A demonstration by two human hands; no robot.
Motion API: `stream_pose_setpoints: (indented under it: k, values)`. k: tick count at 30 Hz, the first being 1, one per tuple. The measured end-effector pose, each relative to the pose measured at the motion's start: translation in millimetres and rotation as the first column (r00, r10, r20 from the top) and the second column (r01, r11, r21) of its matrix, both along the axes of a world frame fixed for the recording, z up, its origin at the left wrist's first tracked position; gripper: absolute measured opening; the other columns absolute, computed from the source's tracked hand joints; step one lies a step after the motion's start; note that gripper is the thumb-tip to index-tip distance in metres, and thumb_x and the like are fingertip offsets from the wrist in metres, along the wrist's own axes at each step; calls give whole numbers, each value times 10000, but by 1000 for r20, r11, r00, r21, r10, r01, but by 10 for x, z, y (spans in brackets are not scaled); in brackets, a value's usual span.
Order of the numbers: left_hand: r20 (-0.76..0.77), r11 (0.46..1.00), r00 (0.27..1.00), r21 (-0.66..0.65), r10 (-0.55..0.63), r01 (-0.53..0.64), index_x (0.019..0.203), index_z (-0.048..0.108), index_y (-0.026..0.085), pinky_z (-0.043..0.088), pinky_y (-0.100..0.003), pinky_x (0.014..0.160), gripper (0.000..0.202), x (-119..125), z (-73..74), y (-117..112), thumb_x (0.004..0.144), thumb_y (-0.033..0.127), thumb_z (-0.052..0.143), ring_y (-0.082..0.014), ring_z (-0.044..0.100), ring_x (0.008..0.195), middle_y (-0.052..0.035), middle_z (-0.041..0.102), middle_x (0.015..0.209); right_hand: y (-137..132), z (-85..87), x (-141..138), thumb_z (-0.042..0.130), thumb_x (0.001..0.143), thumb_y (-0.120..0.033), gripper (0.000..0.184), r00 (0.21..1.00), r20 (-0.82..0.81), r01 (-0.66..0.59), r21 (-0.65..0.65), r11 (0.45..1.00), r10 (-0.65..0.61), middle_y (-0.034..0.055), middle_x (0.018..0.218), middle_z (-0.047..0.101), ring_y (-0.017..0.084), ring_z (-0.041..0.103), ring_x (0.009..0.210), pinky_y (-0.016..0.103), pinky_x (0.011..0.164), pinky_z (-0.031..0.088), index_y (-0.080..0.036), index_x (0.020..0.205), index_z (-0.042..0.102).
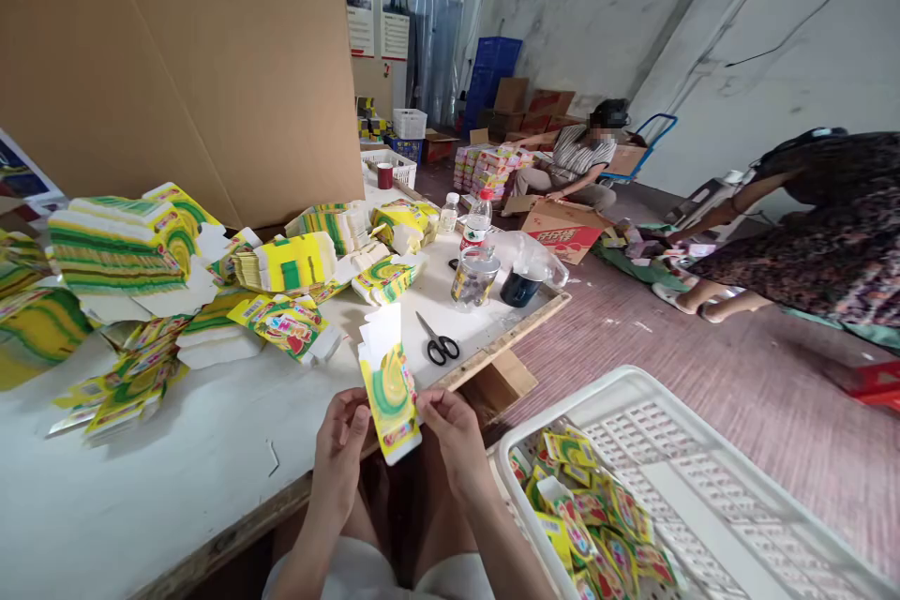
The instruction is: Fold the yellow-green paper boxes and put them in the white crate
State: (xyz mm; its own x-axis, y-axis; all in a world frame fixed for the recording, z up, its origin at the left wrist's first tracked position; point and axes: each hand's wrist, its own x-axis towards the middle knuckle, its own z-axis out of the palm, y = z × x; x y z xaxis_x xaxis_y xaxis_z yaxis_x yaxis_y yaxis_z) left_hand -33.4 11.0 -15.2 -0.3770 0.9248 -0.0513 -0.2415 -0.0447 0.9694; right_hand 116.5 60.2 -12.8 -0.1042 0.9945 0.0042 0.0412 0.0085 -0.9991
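Over the table's front edge I hold a flat yellow and green printed carton with white flaps sticking up at its top. My left hand pinches its left edge between thumb and fingers. On the opposite edge, my right hand grips it with closed fingertips. Black-handled scissors lie just beyond the carton. Stacks of similar flat cartons spread over the white table to the left, and a loose carton lies nearer the middle.
A white plastic basket with filled-out small cartons stands to my right. A clear jar, a bottle and a dark mug stand near the table's right edge. A large cardboard sheet rises behind. Two people work beyond.
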Motion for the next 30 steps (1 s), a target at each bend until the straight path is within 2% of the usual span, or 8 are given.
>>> stream_pose_setpoints:
  k: [4, 7, 10, 12, 15, 24, 26, 30]
  values:
    - [222, 985, 960, -5, -170, 175, 1014, 701, 198, 586, -427, 905, 440, 141, 154, -53, 830, 597, 692, -306, 751, 997, -106, 802, 1000, -291, 7, 35, 642, 844, -646, 465, 994, -95, -55, -52, 997, 49, 63, 747, 741, 216, 687, 687, 344, 675, 562, -187, 769, 662]
    - [455, 949, 840, 41, -296, 312, 1078, 743, 200, 572, -423, 954, 392, 196, 237, -65, 833, 504, 738, -310, 735, 1062, -112, 808, 1062, -381, 49, 69, 704, 806, -613, 436, 997, -74, -32, -38, 999, 29, 51, 671, 710, 215, 655, 610, 332, 596, 535, -189, 709, 673]
    - [584, 937, 751, 51, -309, 346, 1084, 770, 223, 562, -398, 981, 308, 205, 273, -88, 818, 377, 790, -284, 747, 1049, -82, 820, 1064, -407, 158, 142, 718, 842, -486, 284, 996, 11, 86, 54, 995, -87, 73, 829, 734, 258, 673, 797, 383, 762, 524, -203, 823, 724]
    - [603, 930, 734, 34, -312, 367, 1088, 781, 235, 561, -388, 981, 319, 213, 285, -115, 787, 333, 826, -273, 761, 1017, -70, 829, 1036, -416, 257, 190, 666, 899, -377, 213, 972, 149, 144, 243, 959, -184, 88, 1096, 727, 290, 634, 1058, 446, 967, 445, -236, 1049, 723]
    - [615, 903, 703, 35, -357, 428, 1096, 793, 233, 558, -377, 978, 349, 242, 309, -161, 759, 302, 855, -274, 759, 1017, -70, 835, 1008, -424, 370, 224, 595, 950, -261, 344, 906, 375, 2, 460, 888, -196, 57, 1285, 676, 281, 591, 1172, 459, 1002, 397, -303, 1291, 615]
    - [600, 871, 687, 35, -410, 489, 1135, 794, 214, 571, -335, 893, 403, 266, 395, -202, 749, 301, 864, -271, 768, 966, -96, 837, 979, -411, 375, 268, 548, 986, -231, 314, 881, 444, -95, 506, 857, -165, 45, 1284, 675, 261, 602, 1185, 408, 954, 402, -305, 1290, 575]
    - [603, 878, 694, 24, -394, 478, 1120, 800, 216, 579, -334, 861, 377, 277, 404, -197, 755, 292, 857, -272, 772, 948, -96, 838, 964, -406, 386, 280, 543, 990, -221, 249, 880, 455, -117, 484, 867, -135, 22, 1170, 719, 244, 644, 1098, 393, 919, 405, -309, 1212, 614]
    - [594, 882, 712, -7, -375, 470, 1096, 806, 209, 585, -357, 854, 363, 293, 394, -199, 747, 292, 860, -280, 778, 909, -98, 837, 910, -402, 381, 277, 559, 978, -275, 143, 899, 378, 8, 492, 871, -222, 53, 1069, 698, 255, 639, 1026, 411, 910, 432, -270, 1088, 651]
